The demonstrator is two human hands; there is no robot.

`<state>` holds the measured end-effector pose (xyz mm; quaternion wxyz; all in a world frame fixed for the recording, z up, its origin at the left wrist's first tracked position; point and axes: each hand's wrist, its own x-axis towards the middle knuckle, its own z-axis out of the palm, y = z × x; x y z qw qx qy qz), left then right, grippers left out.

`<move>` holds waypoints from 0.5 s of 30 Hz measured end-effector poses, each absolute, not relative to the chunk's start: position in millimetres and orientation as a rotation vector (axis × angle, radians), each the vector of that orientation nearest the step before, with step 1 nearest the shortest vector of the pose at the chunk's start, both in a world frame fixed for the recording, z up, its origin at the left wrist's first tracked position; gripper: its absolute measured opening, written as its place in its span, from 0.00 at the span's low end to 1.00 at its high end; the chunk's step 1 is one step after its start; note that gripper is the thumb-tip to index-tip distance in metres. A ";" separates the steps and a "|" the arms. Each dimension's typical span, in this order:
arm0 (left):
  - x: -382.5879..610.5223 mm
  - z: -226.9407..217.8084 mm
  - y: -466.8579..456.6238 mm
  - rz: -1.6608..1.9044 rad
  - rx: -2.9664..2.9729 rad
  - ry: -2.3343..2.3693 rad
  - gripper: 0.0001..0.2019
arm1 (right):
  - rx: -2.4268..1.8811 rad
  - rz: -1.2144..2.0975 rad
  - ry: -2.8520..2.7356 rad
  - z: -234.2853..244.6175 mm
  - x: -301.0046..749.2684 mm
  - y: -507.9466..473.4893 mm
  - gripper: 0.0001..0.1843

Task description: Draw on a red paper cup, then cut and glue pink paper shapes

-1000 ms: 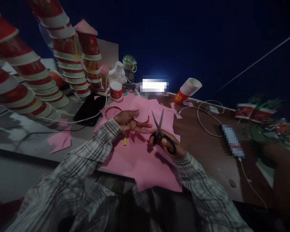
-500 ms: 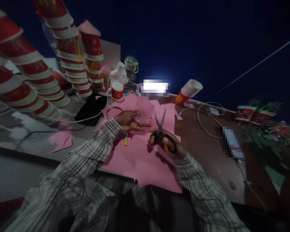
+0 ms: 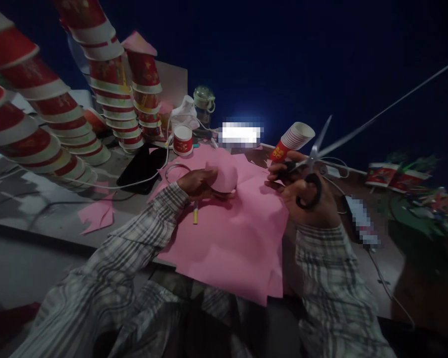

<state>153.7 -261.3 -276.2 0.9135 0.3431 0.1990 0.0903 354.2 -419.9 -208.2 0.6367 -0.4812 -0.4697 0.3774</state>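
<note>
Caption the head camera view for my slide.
Left fingers hold a curved-edged pink paper piece over larger pink paper sheets; right fingers hold open, black-handled metal scissors.

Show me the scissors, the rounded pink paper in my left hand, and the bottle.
Scissors [image 3: 313,152]: head view, at the pivot below the blades.
Rounded pink paper [image 3: 225,174]: head view, on its broad face.
Bottle [image 3: 203,101]: head view, on its lid.

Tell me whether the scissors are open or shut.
Open: the scissors in the right hand show their two blades spread apart in a V.
</note>
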 end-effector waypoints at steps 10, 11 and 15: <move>150.7 -297.2 -258.8 -0.119 0.648 0.232 0.30 | -1.332 0.973 -0.780 -225.2 345.0 -390.2 0.32; 153.2 -297.5 -261.4 -0.120 0.626 0.243 0.29 | -1.328 0.977 -0.773 -226.9 344.8 -391.0 0.31; 166.5 -298.5 -273.1 0.169 0.499 0.365 0.19 | -1.251 0.985 -0.813 -227.6 341.3 -405.4 0.27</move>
